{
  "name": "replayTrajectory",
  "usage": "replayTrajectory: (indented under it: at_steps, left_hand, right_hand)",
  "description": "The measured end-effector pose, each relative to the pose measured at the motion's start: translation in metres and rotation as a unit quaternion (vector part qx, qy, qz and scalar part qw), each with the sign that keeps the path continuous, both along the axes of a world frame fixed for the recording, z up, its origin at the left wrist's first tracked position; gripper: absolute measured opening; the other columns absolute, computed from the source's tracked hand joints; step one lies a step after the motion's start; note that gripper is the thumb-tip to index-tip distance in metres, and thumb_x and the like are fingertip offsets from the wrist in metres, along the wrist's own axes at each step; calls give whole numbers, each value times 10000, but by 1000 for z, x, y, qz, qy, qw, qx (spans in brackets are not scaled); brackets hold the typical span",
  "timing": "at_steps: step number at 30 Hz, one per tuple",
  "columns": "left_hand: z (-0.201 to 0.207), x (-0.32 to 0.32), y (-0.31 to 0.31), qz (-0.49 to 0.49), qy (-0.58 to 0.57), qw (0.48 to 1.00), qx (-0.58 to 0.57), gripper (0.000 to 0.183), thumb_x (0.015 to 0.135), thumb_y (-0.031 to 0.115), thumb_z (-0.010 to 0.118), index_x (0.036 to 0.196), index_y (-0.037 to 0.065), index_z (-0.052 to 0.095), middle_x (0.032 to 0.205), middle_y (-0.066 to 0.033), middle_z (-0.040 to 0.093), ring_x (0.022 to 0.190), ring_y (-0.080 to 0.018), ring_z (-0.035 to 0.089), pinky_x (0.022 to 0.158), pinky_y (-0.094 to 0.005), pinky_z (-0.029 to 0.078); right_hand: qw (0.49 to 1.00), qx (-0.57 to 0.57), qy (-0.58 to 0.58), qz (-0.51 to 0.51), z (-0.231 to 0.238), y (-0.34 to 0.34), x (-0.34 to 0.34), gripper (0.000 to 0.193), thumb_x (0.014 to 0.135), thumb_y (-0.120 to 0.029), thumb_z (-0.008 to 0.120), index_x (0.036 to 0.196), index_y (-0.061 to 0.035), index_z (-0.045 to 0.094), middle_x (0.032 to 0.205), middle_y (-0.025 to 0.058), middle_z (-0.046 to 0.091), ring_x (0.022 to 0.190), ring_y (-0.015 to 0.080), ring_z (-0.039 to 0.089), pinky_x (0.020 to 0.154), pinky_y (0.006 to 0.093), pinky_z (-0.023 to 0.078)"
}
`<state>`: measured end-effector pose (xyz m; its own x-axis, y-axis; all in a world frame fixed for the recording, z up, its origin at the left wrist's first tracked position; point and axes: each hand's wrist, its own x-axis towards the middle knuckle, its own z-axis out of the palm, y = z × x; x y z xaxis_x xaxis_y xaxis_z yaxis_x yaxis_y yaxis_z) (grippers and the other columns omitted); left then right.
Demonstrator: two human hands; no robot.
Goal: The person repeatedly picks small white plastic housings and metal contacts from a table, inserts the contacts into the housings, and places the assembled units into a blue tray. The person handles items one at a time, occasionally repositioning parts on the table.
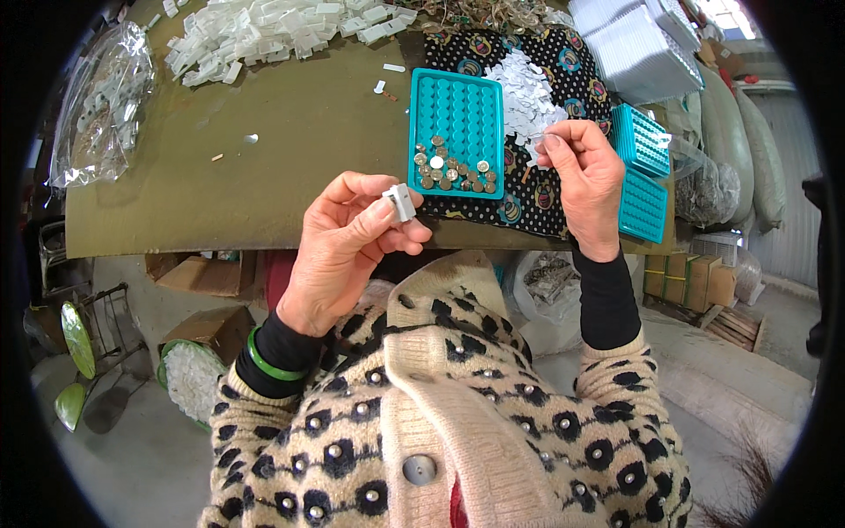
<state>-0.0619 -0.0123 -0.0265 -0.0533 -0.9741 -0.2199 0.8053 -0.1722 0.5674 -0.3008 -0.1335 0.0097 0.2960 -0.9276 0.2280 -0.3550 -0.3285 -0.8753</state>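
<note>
Head view: your left hand (pixel 348 242) pinches a small white plastic housing (pixel 400 201) just before the teal tray (pixel 458 106) of metal discs (pixel 453 174), handy for loading; your right hand (pixel 585 180) closes on what may be a paper slip.

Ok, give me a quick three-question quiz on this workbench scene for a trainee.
1. True or false: the left hand holds a small white plastic part.
2. What lies in the teal tray? A) screws B) round metal discs C) beads
3. Fill in: the right hand reaches into a pile of white ____ on the patterned cloth.

Key: 1 true; 2 B; 3 paper slips.
</note>
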Motion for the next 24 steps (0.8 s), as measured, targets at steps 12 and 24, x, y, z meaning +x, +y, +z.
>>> replayTrajectory:
  at_steps: [12,24]
  left_hand:
    - [9,7,6,-18,99,995,-4,200,939,79,633,1124,18,584,1017,-165,677,833,-261,708,684,-352,612]
    - [4,8,11,-1,118,993,-23,201,939,115,640,1114,24,603,1025,-106,667,941,-200,677,869,-416,588]
  right_hand:
    - [975,0,-130,182,2,58,74,51,964,-24,560,996,-5,524,1000,83,550,879,135,543,870,274,450]
    - [975,-18,-69,210,-4,65,89,50,976,-41,542,992,-5,512,1025,99,554,927,149,529,860,275,442]
